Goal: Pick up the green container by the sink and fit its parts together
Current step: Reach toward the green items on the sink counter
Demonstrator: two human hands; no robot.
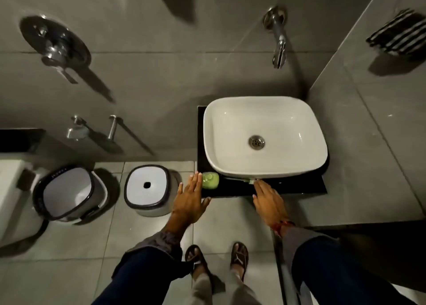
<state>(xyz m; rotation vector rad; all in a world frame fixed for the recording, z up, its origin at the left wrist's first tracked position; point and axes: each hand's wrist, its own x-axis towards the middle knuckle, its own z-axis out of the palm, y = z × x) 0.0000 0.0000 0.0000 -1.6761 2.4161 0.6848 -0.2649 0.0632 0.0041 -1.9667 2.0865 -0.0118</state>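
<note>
Beside the sink [265,134], the left hand [190,198] reached spread-fingered just left of the green container [210,180], the right hand [268,199] flat, fingers together, below the sink's front rim.

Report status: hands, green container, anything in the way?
Left hand open, fingertips beside the green container, not gripping. Right hand open, empty, at the black counter edge. Container sits on counter left of the sink. Nothing blocking.

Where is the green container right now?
In the head view, the green container sits on the black counter at its left end, just in front of the white sink, beside the left hand.
</note>
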